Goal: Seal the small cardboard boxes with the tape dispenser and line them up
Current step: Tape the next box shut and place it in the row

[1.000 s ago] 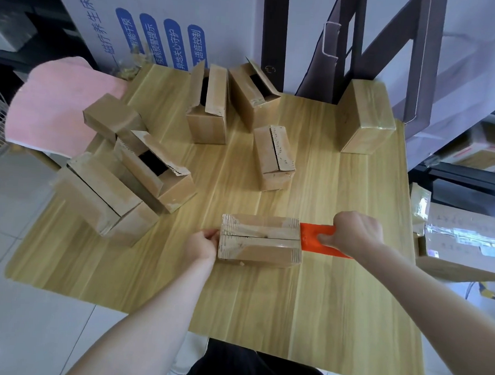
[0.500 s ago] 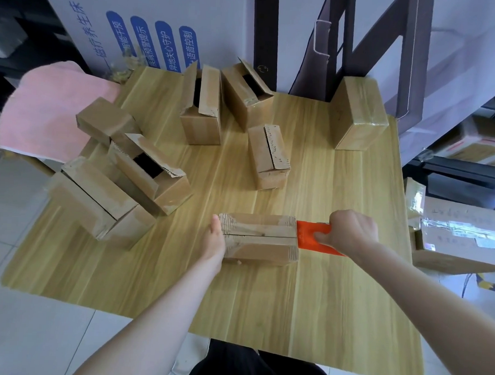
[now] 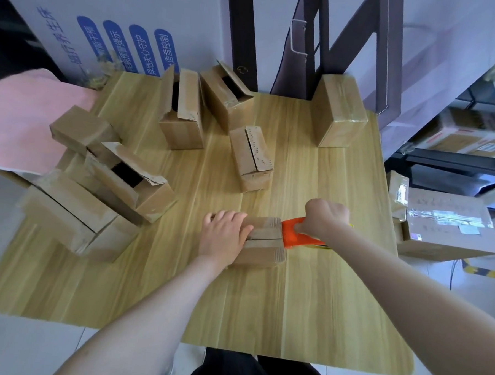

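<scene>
A pale wooden table (image 3: 320, 306) takes up most of this cramped storeroom. The thing to steer by is the small cardboard box (image 3: 266, 247) lying lengthwise near the table's middle.

Behind that box, past the table's far edge, stand a white panel (image 3: 63, 20) with blue lettering and a dark metal frame (image 3: 243, 29). Well off to the box's left a pink cloth (image 3: 23, 124) lies beside the table. To the box's right, down on the floor, sit larger taped cartons (image 3: 451, 223).

Just beyond the box lies a closed small box (image 3: 252, 159), apart from it. Further back stand open boxes (image 3: 184, 112) with their flaps up. Back and to the right a sealed box (image 3: 340, 112) stands on end. To the box's left is a huddle of boxes (image 3: 126, 181), and one of them gapes open on top.

The left hand (image 3: 223, 237) lies palm down over the box's left end. Its fingers (image 3: 230, 216) are straight and close together, pressing on the top flaps and reaching about to the far top edge. The seam between the flaps shows on the uncovered right half.

The right hand (image 3: 325, 217) is a fist, its fingers wrapped round the handle of the orange tape dispenser (image 3: 292, 235). The dispenser's front end touches the box's right end at about the height of the seam. From here I cannot tell whether any tape is drawn out onto the cardboard.
</scene>
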Available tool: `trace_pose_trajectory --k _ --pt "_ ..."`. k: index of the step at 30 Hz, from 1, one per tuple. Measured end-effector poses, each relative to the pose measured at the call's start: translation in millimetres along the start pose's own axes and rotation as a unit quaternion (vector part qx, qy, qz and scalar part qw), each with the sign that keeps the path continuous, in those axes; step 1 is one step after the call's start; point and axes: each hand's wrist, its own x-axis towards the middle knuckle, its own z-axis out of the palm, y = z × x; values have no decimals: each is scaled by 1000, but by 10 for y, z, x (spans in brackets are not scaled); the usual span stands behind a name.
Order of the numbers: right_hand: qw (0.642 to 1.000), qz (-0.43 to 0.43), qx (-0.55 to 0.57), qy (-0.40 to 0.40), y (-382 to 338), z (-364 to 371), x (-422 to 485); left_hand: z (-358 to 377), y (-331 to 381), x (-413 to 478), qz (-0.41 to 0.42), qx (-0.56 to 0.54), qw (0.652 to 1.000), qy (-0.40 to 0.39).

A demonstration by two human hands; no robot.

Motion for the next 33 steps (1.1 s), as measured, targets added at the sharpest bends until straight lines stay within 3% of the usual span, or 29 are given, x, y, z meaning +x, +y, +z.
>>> trace_pose_trajectory --k 4,9,14,19,33 --pt "999 23 20 -22 -105 -85 101 -15 7 14 -14 -16 1000 -20" --pt "999 -5 -47 -13 -287 -135 105 -16 9 3 -10 -16 999 -33" --pt "996 -17 -62 -60 -327 -239 167 -26 13 -8 -7 -13 999 -41" --pt "995 -68 -77 1 -295 -231 96 -40 18 -3 -11 -12 999 -39" --pt "992 -68 -59 85 -130 223 -348 -24 33 -42 -7 -19 1000 -21"
